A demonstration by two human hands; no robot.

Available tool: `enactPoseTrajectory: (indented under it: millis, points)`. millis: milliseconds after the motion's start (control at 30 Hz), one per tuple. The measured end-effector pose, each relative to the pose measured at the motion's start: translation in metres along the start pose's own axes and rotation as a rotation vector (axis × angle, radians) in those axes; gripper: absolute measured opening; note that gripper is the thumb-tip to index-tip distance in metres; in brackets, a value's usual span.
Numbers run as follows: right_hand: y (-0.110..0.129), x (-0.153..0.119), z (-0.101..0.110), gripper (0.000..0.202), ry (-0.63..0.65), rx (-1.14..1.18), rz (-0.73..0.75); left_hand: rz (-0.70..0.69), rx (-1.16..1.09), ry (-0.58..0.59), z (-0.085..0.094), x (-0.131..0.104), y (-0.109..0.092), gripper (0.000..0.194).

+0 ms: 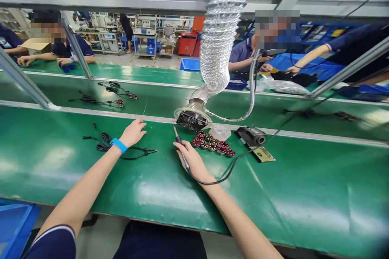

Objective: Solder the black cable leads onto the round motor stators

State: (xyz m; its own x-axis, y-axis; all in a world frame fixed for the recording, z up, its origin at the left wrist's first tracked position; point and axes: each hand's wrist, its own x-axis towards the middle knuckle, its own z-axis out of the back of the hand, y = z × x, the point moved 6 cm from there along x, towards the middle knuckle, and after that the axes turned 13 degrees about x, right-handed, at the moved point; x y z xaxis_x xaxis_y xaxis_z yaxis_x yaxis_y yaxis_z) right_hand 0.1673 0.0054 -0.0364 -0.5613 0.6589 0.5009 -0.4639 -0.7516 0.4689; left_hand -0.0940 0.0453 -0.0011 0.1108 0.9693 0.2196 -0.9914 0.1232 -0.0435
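My right hand (193, 160) is wrapped round a soldering iron (182, 151), its tip pointing up and away from me. The iron's black cable runs back over the wrist and off to the right. My left hand (133, 132), with a blue wrist strap (118, 145), is closed in a pinch on thin solder wire (148, 127), whose short end sticks out past the fingers. Under and beside that hand lie black cables (105, 139), their stripped ends (150, 151) on the green mat. Several small round motors (212, 144) in red and black sit together right of the iron.
A fume fan (193, 119) on a silver duct (220, 28) hangs low ahead of my hands. To the right stand a soldering iron holder (253, 135) and a clear plastic piece (220, 132). More cables with motors (120, 103) lie beyond the rail. Co-workers sit across the bench.
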Motion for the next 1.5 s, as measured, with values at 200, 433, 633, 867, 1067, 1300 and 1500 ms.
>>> enactPoseTrajectory:
  millis: [200, 433, 633, 867, 1067, 1300, 1500]
  points:
    - [0.016, 0.007, -0.006, 0.041, -0.017, 0.187, -0.004, 0.026, -0.047, 0.060, -0.024, 0.008, 0.000, 0.020]
    - [0.006, 0.017, -0.016, 0.043, -0.069, 0.306, -0.083, 0.078, -0.316, -0.162, -0.010, -0.020, -0.009, 0.017]
    - [0.007, 0.033, -0.038, 0.050, -0.089, 0.446, -0.094, 0.070, -0.378, -0.109, -0.010, -0.017, -0.020, 0.025]
    - [-0.001, 0.032, -0.039, 0.060, -0.116, 0.576, -0.138, 0.038, -0.272, 0.040, -0.003, -0.015, -0.038, 0.031]
    - [-0.003, 0.031, -0.033, 0.060, -0.098, 0.585, -0.111, -0.073, -0.226, 0.265, -0.017, -0.013, -0.078, 0.029]
    - [-0.010, 0.030, -0.028, 0.066, -0.109, 0.459, -0.144, 0.056, -0.273, 0.194, -0.024, 0.000, -0.078, 0.023]
    - [-0.011, 0.033, -0.019, 0.051, -0.161, 0.518, -0.123, 0.132, -0.331, 0.092, -0.024, 0.002, -0.065, 0.033]
